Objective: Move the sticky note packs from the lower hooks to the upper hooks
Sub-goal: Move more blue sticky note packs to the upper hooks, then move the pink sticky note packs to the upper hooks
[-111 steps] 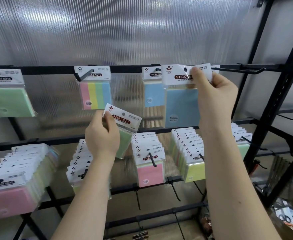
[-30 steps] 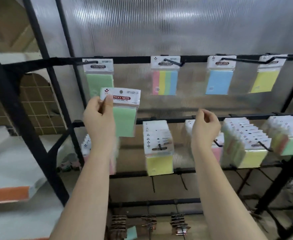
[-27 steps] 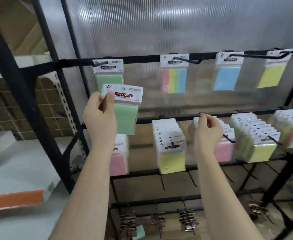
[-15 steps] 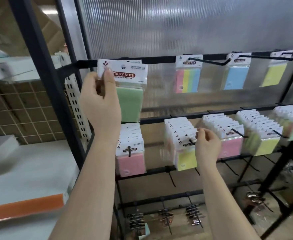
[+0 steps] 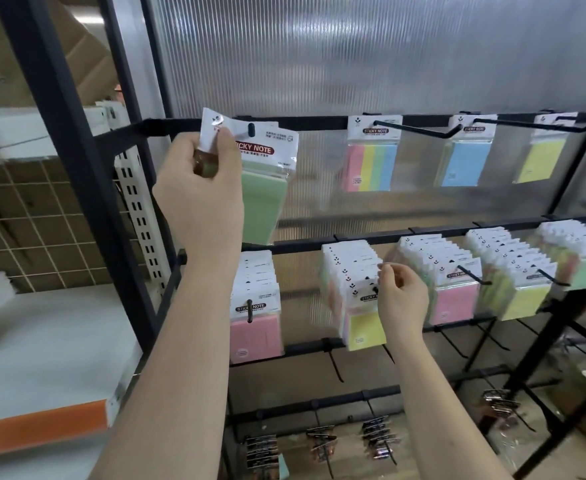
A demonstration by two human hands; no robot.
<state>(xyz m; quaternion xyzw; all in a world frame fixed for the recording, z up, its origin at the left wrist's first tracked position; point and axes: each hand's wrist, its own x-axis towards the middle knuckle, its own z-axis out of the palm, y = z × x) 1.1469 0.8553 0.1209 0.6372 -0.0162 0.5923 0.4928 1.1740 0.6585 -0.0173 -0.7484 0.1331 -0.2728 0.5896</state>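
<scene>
Pinching a green pack (image 5: 264, 199) at the upper bar (image 5: 319, 122), left hand (image 5: 200, 199); right hand (image 5: 402, 299) pinches a yellow pack (image 5: 366, 330).

You look through one head-worn wide-angle camera, facing forward and slightly down, close to a black display rack (image 5: 406, 233). Both forearms reach in from the bottom edge. No second view shares this scene.

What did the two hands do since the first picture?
The left hand carried its green pack up to the top-left hook, whose tip now shows through the hole. The right hand let go of the blue pack, left hanging on top, and dropped to pinch the yellow pack on a lower hook. The striped pack stayed hanging.
</scene>
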